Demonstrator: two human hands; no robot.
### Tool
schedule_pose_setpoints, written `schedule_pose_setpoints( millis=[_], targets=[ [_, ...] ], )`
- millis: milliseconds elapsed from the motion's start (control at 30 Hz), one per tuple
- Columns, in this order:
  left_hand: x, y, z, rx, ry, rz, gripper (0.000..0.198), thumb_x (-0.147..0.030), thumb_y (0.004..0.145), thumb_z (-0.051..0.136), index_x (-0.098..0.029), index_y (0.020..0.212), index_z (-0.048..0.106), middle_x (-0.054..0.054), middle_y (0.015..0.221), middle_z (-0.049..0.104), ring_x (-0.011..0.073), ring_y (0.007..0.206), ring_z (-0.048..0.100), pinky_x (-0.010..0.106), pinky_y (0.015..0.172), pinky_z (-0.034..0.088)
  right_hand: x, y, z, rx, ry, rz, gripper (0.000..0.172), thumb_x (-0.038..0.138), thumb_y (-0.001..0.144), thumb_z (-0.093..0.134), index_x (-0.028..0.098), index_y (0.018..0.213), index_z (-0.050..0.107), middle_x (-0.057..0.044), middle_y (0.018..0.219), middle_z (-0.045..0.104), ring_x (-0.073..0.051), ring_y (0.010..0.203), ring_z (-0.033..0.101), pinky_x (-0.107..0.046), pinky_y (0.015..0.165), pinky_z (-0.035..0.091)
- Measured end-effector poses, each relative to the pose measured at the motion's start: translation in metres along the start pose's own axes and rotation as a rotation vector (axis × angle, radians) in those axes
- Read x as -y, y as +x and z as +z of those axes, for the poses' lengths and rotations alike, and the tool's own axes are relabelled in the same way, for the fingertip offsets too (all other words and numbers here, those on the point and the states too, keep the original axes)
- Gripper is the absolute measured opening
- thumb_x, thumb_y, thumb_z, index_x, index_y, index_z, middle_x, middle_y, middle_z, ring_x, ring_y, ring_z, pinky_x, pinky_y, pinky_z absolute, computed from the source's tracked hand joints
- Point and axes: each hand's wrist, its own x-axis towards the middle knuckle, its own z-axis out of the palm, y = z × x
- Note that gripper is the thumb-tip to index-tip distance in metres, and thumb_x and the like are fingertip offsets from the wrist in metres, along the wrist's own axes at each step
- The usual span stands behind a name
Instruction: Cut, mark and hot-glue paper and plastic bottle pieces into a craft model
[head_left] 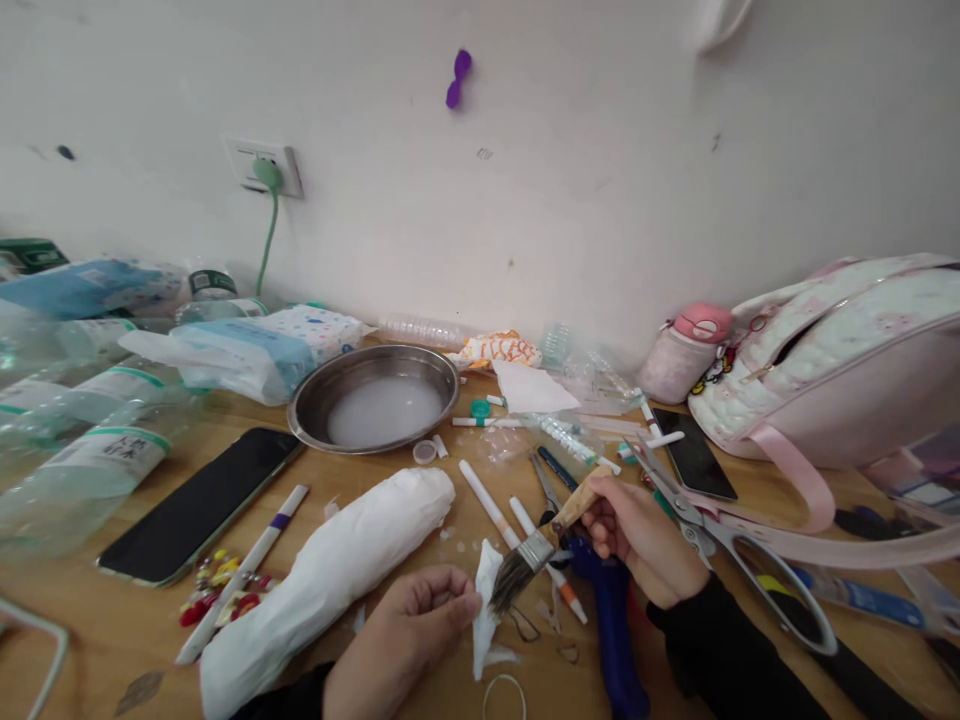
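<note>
My right hand (626, 525) is closed around the wooden handle of a paintbrush (534, 548), its dark bristles pointing down to the left. Those bristles touch a small torn strip of white paper (487, 600). The strip's left edge is pinched between the thumb and fingers of my left hand (416, 635). Left of that hand lies a long white paper-covered form (337, 580), its rounded end pointing away from me. Behind it stands a metal bowl (300, 410) with cloudy whitish liquid in it.
Large scissors (720, 535) and a blue-handled tool (611, 620) lie at the right, near white markers (487, 500). A black phone (202, 500) and plastic bottles (97, 460) occupy the left. A backpack (847, 360) and pink-lidded bottle (686, 350) stand back right.
</note>
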Motion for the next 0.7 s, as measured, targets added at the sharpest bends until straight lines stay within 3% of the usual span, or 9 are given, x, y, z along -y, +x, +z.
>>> schedule_pose_setpoints(
  millis=[700],
  targets=[
    [-0.014,-0.012,0.006,-0.112,0.030,0.009,0.042,-0.052,0.046,0.073,-0.016,0.055,0.054,-0.006,0.049,0.048,0.0077,0.048,0.032,0.020,0.045,0.023,0.004,0.000,-0.006,-0.067,0.144,-0.015,0.024,0.020,0.075,0.052,0.014,0.052,0.054,0.003,0.042,0.054,-0.004,0.032,0.044,-0.012,0.029,0.039]
  ],
)
